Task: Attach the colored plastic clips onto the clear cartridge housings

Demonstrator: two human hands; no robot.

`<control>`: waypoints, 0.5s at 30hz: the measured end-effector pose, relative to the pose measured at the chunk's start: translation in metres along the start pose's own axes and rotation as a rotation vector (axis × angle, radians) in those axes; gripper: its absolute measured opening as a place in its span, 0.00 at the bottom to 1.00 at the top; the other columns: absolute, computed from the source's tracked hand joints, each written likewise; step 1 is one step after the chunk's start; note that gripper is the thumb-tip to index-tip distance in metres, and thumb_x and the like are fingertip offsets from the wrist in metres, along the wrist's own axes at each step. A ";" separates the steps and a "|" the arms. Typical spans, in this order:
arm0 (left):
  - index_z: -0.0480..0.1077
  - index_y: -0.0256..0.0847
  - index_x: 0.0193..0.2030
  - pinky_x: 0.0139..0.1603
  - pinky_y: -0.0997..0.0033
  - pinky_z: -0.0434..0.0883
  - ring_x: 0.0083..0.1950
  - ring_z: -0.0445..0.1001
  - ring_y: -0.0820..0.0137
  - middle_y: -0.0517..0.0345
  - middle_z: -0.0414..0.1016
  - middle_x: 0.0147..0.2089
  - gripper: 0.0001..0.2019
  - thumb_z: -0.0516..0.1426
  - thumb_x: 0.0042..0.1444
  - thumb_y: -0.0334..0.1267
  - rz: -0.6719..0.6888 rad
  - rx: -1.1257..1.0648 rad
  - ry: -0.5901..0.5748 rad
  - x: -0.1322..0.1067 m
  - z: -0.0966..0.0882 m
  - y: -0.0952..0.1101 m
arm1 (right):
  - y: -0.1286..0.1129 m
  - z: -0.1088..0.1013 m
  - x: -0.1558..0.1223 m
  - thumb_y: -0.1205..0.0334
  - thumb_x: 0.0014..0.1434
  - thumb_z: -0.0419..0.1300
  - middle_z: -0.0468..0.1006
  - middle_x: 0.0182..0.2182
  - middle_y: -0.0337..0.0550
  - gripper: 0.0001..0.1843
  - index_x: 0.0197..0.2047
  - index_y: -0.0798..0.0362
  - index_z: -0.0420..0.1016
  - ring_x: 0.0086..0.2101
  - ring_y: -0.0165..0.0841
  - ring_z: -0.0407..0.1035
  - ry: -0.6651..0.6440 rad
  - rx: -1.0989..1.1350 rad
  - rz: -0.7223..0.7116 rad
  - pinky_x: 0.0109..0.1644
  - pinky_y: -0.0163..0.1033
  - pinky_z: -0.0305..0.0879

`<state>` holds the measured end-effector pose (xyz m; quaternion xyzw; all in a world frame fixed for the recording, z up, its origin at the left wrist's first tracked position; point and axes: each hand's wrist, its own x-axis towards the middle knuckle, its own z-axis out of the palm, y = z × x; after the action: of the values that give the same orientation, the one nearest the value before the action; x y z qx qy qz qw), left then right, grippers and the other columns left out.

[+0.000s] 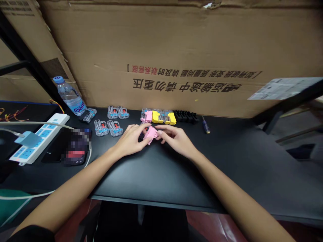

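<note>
Between my two hands is a small pink plastic part (150, 133) with a dark piece behind it, held just above the black table. My left hand (132, 139) pinches it from the left, thumb below and fingers above. The fingertips of my right hand (174, 137) are closed at its right edge; whether they also hold something tiny is hidden. Just beyond my hands stands a row of clear casings, one with a pink part (146, 116) and others with yellow parts (163, 117). Black plastic pieces (186, 116) continue the row.
Several clear casings (108, 128) lie left of my hands. A screwdriver (206, 126) lies at the right. Farther left are a water bottle (69, 95), a white power strip (40, 137), a phone (77, 146) and cables. A cardboard sheet (161, 43) stands behind the table (161, 178).
</note>
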<state>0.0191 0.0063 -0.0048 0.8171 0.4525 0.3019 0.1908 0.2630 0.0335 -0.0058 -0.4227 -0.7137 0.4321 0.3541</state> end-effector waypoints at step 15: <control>0.70 0.43 0.70 0.62 0.52 0.71 0.57 0.76 0.56 0.51 0.84 0.51 0.23 0.58 0.71 0.45 -0.052 0.071 0.028 0.001 -0.002 -0.003 | 0.033 -0.063 0.002 0.50 0.74 0.58 0.77 0.64 0.56 0.19 0.55 0.49 0.85 0.67 0.55 0.65 -0.044 -0.946 -0.252 0.71 0.66 0.61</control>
<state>0.0164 0.0092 -0.0047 0.8070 0.4867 0.2920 0.1628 0.3270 0.0648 -0.0119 -0.4383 -0.8846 0.0230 0.1575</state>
